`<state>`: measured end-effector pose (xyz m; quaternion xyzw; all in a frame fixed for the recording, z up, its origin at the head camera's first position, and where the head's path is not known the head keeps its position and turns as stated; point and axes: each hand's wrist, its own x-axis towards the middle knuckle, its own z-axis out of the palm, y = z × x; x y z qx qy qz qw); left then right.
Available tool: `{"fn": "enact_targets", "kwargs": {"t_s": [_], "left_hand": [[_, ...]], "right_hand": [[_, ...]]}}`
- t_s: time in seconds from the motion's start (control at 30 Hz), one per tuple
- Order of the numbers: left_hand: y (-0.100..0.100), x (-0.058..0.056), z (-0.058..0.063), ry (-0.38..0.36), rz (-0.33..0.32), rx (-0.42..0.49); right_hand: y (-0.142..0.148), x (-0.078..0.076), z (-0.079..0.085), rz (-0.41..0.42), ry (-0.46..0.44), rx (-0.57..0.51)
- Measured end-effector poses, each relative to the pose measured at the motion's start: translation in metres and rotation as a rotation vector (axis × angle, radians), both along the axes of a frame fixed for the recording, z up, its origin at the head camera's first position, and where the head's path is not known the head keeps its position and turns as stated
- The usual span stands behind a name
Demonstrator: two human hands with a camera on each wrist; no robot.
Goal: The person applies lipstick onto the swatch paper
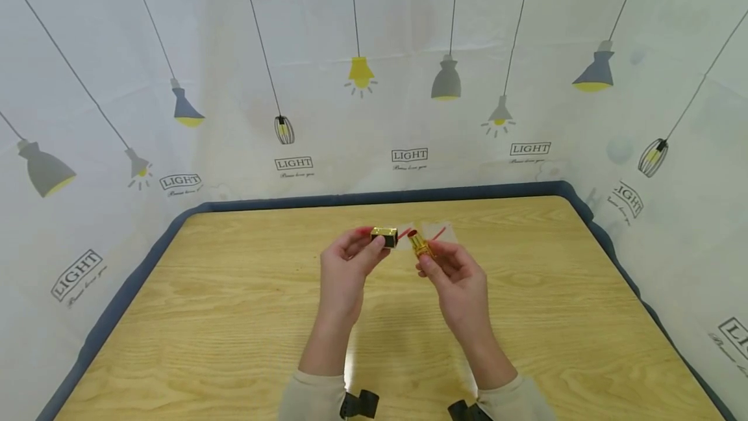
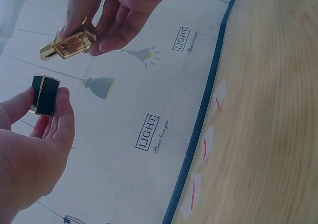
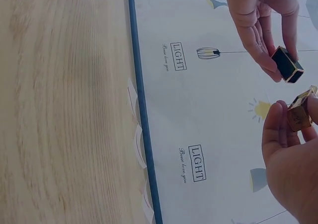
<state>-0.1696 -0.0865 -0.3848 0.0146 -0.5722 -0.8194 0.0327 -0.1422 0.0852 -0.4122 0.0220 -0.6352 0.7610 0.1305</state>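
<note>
My left hand (image 1: 345, 271) pinches a black, gold-edged lipstick cap (image 1: 384, 237) between thumb and fingers. In my right hand (image 1: 464, 288) is a gold lipstick tube (image 1: 418, 243), gripped by its base, with its dark red end tilted up toward the cap. A small gap separates cap and tube above the table. From the left wrist view, the cap (image 2: 45, 96) is below the tube (image 2: 72, 44). The right wrist view shows the tube's square base (image 3: 299, 114) between thumb and fingers, and the cap (image 3: 286, 65) apart from it.
White paper slips with red strokes lie along the table's far edge; one slip (image 1: 448, 234) shows behind the right hand, and several (image 2: 204, 144) appear in the left wrist view. Beneath is a wood-grain table (image 1: 234, 317) with a dark blue border (image 1: 327, 201) against a lamp-printed backdrop.
</note>
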Motion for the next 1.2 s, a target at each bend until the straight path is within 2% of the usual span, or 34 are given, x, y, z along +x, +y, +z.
{"fn": "enact_targets", "kwargs": {"t_s": [0.2,0.57,0.8,1.2], "left_hand": [[0.004,0.002,-0.008,-0.006,0.005,0.054],[0.006,0.002,-0.009,0.022,-0.005,0.030],[0.006,0.003,-0.008,0.030,0.010,-0.032],[0.011,0.007,-0.006,0.013,0.033,-0.165]], "right_hand": [[-0.002,-0.001,-0.002,0.008,0.002,0.033],[0.000,-0.002,-0.004,-0.002,0.022,0.108],[0.002,-0.003,-0.005,-0.017,0.008,0.167],[0.004,-0.002,-0.004,-0.007,0.026,0.181]]}}
